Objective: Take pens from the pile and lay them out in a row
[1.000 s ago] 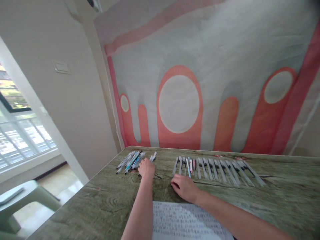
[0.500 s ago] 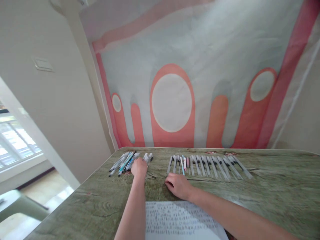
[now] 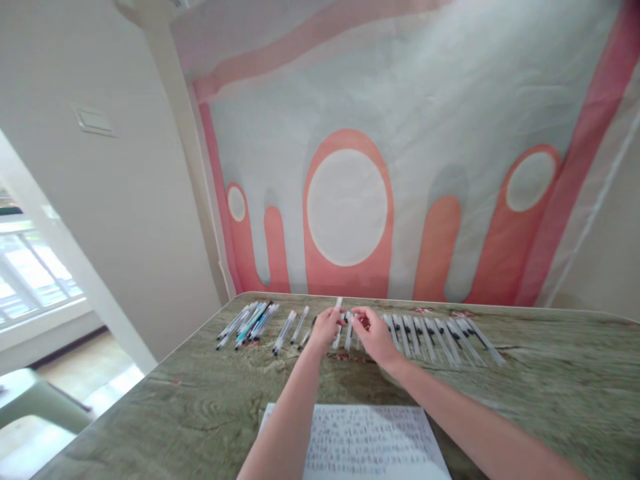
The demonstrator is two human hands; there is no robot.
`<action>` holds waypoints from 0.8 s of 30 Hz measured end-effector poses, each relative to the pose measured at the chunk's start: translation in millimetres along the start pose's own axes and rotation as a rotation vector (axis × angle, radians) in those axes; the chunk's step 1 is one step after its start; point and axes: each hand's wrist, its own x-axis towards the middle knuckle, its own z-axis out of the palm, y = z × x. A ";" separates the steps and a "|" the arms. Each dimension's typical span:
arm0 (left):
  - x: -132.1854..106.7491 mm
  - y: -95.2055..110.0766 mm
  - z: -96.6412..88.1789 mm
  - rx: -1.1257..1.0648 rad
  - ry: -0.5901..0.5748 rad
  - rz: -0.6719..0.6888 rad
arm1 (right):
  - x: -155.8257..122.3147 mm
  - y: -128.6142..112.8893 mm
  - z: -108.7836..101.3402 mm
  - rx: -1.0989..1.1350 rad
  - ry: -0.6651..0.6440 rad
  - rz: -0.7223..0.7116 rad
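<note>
My left hand point(image 3: 325, 330) is closed around a clear pen point(image 3: 339, 307), whose top sticks up above the fingers. My right hand point(image 3: 373, 333) is closed too, its fingertips meeting the left hand at that pen. Both hands hover over the left end of a row of pens point(image 3: 440, 333) laid side by side on the table. A loose bundle of pens point(image 3: 247, 321) lies to the left, and two separate pens point(image 3: 291, 329) lie between that bundle and my left hand.
The green wood-grain table point(image 3: 550, 387) stands against a wall hung with a pink and grey cloth point(image 3: 400, 167). A sheet of written paper point(image 3: 370, 443) lies near my forearms. A pale green chair point(image 3: 40, 407) stands on the floor at left.
My left hand has left the bundle and moved right with a pen. My right hand has lifted off the table and met it. Two pens now lie apart from the bundle.
</note>
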 end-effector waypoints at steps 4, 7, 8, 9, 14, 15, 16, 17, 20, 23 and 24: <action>-10.7 -2.8 24.7 -0.293 -0.272 -0.005 | 17.2 19.3 -12.3 0.155 0.066 0.185; -14.3 -4.7 29.2 -0.360 -0.362 -0.018 | 20.0 26.5 -15.7 0.266 -0.041 0.265; -13.8 -5.7 29.4 -0.360 -0.363 -0.027 | 19.9 27.2 -16.0 0.287 -0.072 0.279; -12.3 -7.0 29.2 -0.354 -0.352 -0.033 | 19.6 27.3 -15.9 0.301 -0.088 0.289; 5.6 -18.9 21.4 -0.318 -0.034 0.029 | 18.3 28.5 -13.5 0.336 0.035 0.301; 9.4 -21.9 18.5 -0.300 0.059 0.020 | 18.1 29.4 -12.9 0.338 0.062 0.307; 12.5 -24.9 15.2 -0.276 0.139 -0.001 | 17.9 30.2 -12.5 0.339 0.078 0.315; 14.9 -27.5 11.8 -0.245 0.199 -0.027 | 17.6 30.9 -12.1 0.342 0.085 0.324; 17.2 -31.9 2.7 -0.109 0.287 -0.065 | 16.2 30.7 -11.4 0.360 0.083 0.338; 14.3 -30.9 -4.1 0.088 0.347 -0.052 | 14.5 28.2 -10.9 0.379 0.073 0.347; 12.8 -30.0 -6.1 0.138 0.366 -0.051 | 14.1 27.6 -10.6 0.385 0.067 0.356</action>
